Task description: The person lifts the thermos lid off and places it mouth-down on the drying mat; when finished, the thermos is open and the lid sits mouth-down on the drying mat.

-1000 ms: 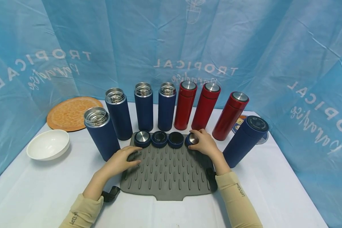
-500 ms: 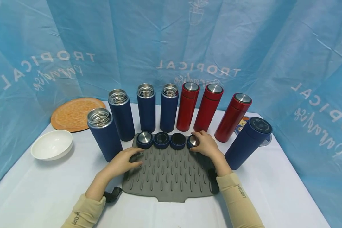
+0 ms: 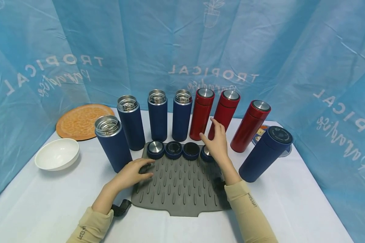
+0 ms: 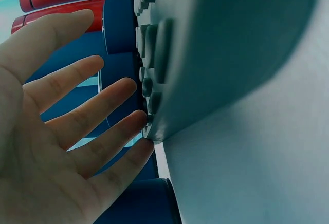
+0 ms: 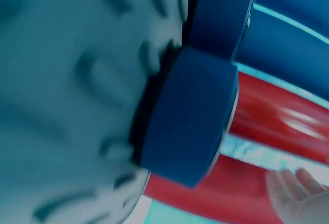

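Because the right hand (image 3: 216, 143), empty and spread, hovers above the rightmost blue lid (image 5: 190, 116) at the far edge of the grey mat (image 3: 179, 195), a forward sweep could topple the middle red bottle (image 3: 224, 111); the left hand (image 3: 132, 172) spreads at its left edge.

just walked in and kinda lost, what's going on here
A gray mat holds four lids in a row along its far edge. A person's right hand is open above the rightmost lid, and the left hand is open at the mat's left side; neither holds anything. Four blue bottles stand lidless, while three red bottles and the blue bottle at far right are capped.
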`<state>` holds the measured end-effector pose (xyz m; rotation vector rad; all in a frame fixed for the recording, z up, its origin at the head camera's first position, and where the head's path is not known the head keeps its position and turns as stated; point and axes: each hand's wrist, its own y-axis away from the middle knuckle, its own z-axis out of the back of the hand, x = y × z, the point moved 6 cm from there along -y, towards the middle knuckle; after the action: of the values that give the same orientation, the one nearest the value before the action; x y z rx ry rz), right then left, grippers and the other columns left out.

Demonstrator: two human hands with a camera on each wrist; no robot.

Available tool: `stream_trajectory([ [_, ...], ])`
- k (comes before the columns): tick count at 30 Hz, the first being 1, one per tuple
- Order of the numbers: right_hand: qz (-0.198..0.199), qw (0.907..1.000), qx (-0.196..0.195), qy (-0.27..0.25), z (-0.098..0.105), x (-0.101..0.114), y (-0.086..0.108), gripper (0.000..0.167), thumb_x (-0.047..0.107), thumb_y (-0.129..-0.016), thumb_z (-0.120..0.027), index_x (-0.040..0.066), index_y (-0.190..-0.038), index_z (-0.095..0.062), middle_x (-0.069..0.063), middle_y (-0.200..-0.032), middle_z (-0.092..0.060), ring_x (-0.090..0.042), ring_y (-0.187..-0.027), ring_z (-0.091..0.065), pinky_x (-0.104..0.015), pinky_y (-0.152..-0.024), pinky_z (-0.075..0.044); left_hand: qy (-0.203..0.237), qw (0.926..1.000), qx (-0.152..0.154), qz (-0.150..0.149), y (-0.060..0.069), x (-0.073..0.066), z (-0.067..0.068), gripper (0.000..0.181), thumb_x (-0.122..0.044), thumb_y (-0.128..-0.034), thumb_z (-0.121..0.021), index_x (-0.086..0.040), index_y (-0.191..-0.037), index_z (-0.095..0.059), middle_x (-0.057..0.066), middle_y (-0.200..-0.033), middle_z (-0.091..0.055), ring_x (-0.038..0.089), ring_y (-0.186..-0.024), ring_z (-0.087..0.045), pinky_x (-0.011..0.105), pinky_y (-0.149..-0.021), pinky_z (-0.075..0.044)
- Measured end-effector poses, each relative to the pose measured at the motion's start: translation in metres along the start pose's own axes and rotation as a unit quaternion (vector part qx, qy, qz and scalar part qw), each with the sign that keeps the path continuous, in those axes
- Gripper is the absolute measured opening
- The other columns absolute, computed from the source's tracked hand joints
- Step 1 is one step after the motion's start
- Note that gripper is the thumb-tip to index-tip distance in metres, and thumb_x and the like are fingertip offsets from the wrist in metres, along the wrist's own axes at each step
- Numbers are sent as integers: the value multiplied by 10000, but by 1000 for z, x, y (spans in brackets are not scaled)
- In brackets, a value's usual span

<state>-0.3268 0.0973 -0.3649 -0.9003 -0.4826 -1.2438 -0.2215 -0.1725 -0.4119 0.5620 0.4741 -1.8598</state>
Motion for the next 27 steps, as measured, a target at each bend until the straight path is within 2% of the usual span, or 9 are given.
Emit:
stream_trajectory([
  [3, 32, 9982, -262, -533, -4, 6, -7, 756, 305, -836, -635, 204, -1462, -223, -110, -1444, -275, -270, -1307, -303, -559, -993, -333, 32, 10000, -4, 2, 0, 0, 0, 459, -201, -845, -666, -21, -1252, -552, 157, -1196, -588, 348, -1150, -515, 502, -956, -393],
  [8, -308, 9897, -181, -1385, -15, 9, -21, 859, 327, -850, -624, 304, -1488, -49, -42, -1529, -122, -227, -1386, -155, -569, -1046, -240, 76, 10000, 21, 17, -1, 1, 0, 457, -202, -846, -665, -28, -1253, -552, 148, -1179, -599, 330, -1131, -532, 489, -941, -410],
  [11, -409, 9850, -147, -1671, -21, 9, -30, 888, 323, -860, -615, 305, -1487, 13, -17, -1546, -53, -214, -1402, -92, -563, -1065, -202, 102, 9999, 52, 32, -2, 1, 1, 459, -213, -849, -663, -35, -1256, -551, 146, -1180, -599, 322, -1132, -533, 486, -942, -410],
  [19, -360, 9868, -400, -1526, -34, 5, -47, 950, 298, -873, -613, 304, -1466, 128, -15, -1550, 19, -189, -1412, -42, -509, -1100, -157, 124, 9999, 70, 14, -3, 2, 1, 461, -211, -846, -666, -28, -1254, -552, 145, -1174, -604, 322, -1128, -536, 485, -944, -409],
  [25, -348, 9866, -626, -1468, -37, 2, -56, 945, 259, -862, -627, 199, -1485, 81, -32, -1552, -12, -201, -1407, -88, -490, -1104, -161, 198, 9997, 119, 42, -2, 2, -1, 460, -204, -847, -662, -24, -1255, -551, 147, -1189, -599, 318, -1131, -536, 481, -944, -410],
  [27, -332, 9862, -700, -1462, -37, 1, -58, 946, 247, -859, -636, 198, -1486, 70, -35, -1550, -36, -206, -1402, -121, -484, -1100, -183, 192, 9997, 130, 29, -1, 2, -2, 457, -205, -849, -659, -23, -1254, -550, 150, -1181, -601, 320, -1122, -540, 482, -934, -416],
])
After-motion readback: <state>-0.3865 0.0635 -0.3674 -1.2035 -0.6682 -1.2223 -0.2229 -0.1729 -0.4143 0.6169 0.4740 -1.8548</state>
